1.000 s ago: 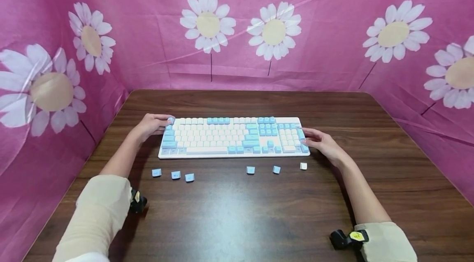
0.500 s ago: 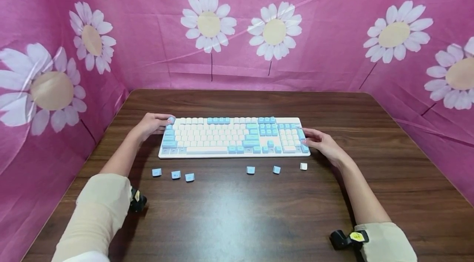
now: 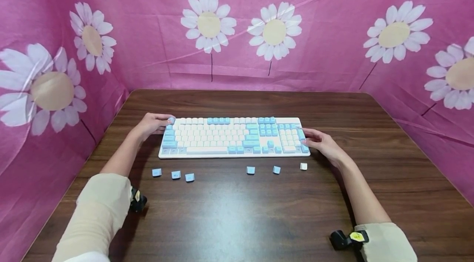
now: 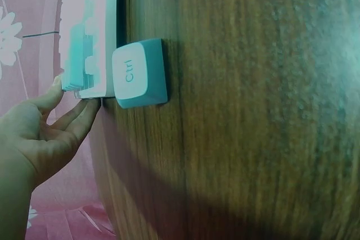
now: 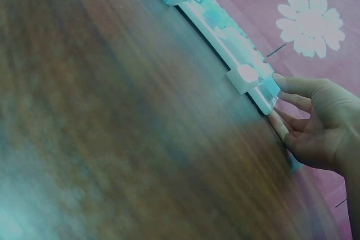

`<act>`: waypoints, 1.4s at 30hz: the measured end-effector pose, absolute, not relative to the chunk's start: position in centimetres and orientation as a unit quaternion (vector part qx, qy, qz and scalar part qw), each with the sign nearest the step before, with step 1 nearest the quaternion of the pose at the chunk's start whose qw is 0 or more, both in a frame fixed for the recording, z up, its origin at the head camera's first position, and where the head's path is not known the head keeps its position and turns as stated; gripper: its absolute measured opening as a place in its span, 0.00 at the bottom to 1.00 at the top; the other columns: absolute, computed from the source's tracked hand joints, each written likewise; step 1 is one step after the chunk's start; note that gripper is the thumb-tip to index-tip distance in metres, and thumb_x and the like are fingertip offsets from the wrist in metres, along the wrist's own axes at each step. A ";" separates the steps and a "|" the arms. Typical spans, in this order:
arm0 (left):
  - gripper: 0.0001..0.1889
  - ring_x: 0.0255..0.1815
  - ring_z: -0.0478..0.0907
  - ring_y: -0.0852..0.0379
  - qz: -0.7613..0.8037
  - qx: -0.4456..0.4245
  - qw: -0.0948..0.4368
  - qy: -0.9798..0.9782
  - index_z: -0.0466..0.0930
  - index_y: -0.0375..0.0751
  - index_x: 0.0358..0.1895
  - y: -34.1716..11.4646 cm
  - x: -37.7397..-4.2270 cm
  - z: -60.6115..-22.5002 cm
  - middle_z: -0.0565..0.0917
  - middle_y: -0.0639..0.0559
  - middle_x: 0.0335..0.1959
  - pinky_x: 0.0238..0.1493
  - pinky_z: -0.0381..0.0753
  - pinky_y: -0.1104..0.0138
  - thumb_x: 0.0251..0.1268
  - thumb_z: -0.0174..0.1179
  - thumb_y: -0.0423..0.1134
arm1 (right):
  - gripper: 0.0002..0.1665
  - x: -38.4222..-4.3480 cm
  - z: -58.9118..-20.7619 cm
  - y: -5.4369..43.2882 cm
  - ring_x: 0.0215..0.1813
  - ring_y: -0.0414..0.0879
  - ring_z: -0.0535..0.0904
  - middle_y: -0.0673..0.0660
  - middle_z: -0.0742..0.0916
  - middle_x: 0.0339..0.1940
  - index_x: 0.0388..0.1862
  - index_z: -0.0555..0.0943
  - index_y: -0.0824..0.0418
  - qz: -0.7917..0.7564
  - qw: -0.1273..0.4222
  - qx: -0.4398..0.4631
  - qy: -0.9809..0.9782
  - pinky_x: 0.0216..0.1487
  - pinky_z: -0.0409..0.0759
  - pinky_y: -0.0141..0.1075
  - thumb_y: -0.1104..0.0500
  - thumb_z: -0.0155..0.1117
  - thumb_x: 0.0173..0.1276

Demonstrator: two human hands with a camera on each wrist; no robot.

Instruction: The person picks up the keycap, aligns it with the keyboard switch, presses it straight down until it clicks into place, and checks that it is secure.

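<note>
A white and light-blue computer keyboard (image 3: 211,138) lies flat on the brown table, long side toward me. My left hand (image 3: 149,125) grips its left end, thumb on the top edge and fingers against the side. At the other end my right hand (image 3: 323,146) holds the keyboard likewise, with thumb above and fingers along the side and lower edge. In the left wrist view a loose blue keycap (image 4: 138,74) marked "Ctrl" shows before the keyboard's front edge. A loose white keycap (image 5: 243,78) stands near the right end in the right wrist view.
Between the keyboard and me, more loose blue keycaps lie on the wooden table (image 3: 229,212): two at left (image 3: 175,175), two right of centre (image 3: 250,170). Pink cloth (image 3: 237,68) with daisies hangs around the table's back and sides. Black wrist cameras (image 3: 138,201) sit at both sleeves.
</note>
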State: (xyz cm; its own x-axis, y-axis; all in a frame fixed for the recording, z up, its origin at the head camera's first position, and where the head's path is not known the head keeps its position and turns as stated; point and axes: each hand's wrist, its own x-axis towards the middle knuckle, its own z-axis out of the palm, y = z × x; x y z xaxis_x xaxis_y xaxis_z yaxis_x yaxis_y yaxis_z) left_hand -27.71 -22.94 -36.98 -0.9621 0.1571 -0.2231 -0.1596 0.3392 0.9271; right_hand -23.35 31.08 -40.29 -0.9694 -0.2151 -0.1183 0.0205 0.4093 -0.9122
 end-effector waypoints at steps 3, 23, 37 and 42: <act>0.20 0.37 0.79 0.57 0.562 -0.015 0.127 0.818 0.66 0.25 0.60 -22.7 -27.7 -37.1 0.79 0.35 0.46 0.50 0.72 0.55 0.68 0.51 0.32 | 0.38 -23.3 -40.3 31.1 0.53 0.42 0.69 0.65 0.70 0.63 0.67 0.62 0.66 -0.541 0.113 -0.056 0.832 0.50 0.64 0.29 0.52 0.63 0.63; 0.18 0.30 0.78 0.63 0.556 -0.058 0.101 0.823 0.71 0.27 0.57 -22.4 -27.8 -37.6 0.83 0.42 0.37 0.41 0.78 0.63 0.66 0.53 0.31 | 0.36 -22.6 -39.0 30.2 0.48 0.36 0.71 0.69 0.69 0.62 0.68 0.59 0.70 -0.554 0.125 -0.056 0.821 0.48 0.66 0.26 0.61 0.60 0.65; 0.23 0.34 0.79 0.62 0.574 -0.045 0.135 0.806 0.71 0.29 0.58 -24.1 -28.9 -38.8 0.83 0.45 0.38 0.39 0.78 0.66 0.61 0.59 0.36 | 0.38 -23.5 -40.5 30.9 0.53 0.43 0.70 0.66 0.70 0.62 0.67 0.62 0.67 -0.550 0.113 -0.058 0.825 0.49 0.66 0.27 0.54 0.64 0.63; 0.19 0.37 0.79 0.62 0.549 -0.034 0.129 0.825 0.77 0.34 0.55 -23.8 -29.1 -38.2 0.82 0.45 0.43 0.42 0.77 0.66 0.62 0.59 0.37 | 0.38 -23.4 -40.3 31.0 0.54 0.44 0.69 0.65 0.70 0.62 0.67 0.62 0.66 -0.552 0.113 -0.053 0.825 0.50 0.65 0.28 0.54 0.64 0.63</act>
